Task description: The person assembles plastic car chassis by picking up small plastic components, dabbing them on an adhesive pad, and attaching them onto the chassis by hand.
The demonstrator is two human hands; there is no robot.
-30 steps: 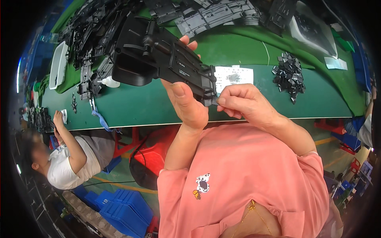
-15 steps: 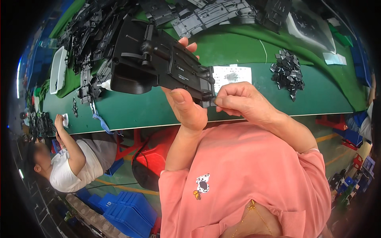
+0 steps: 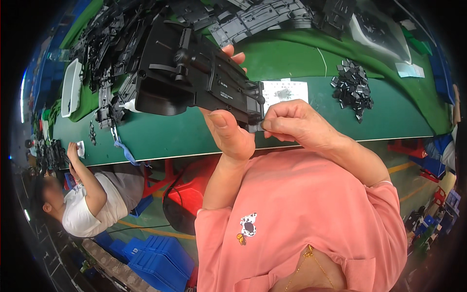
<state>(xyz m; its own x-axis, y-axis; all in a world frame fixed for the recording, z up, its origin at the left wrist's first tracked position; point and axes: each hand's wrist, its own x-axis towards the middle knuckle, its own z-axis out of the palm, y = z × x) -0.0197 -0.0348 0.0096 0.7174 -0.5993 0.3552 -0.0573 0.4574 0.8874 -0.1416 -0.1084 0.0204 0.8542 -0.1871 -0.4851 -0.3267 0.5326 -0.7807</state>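
Observation:
A long black plastic chassis (image 3: 197,80), like that of a toy vehicle, is held tilted above the bench with its ribbed face toward me. My left hand (image 3: 231,134) grips it from below, thumb on the near side and fingertips showing past its far edge. At the chassis's right end, my right hand (image 3: 296,124) is closed in a pinch, thumb and forefinger touching the end tab. Whatever sits between those fingertips is too small and covered to make out. Behind the right hand lies a white printed sheet (image 3: 294,90) with a grey smudge on it.
Small black plastic pieces (image 3: 351,90) are heaped at the right of the green table (image 3: 399,114). More black chassis parts (image 3: 262,22) pile up at the back and left. A white tray (image 3: 72,87) and a small white-tipped bottle (image 3: 129,105) stand left. A co-worker (image 3: 97,197) sits there.
The chassis and both hands have shifted very slightly; the right hand keeps its pinch at the chassis's end. The co-worker's arm has moved a little.

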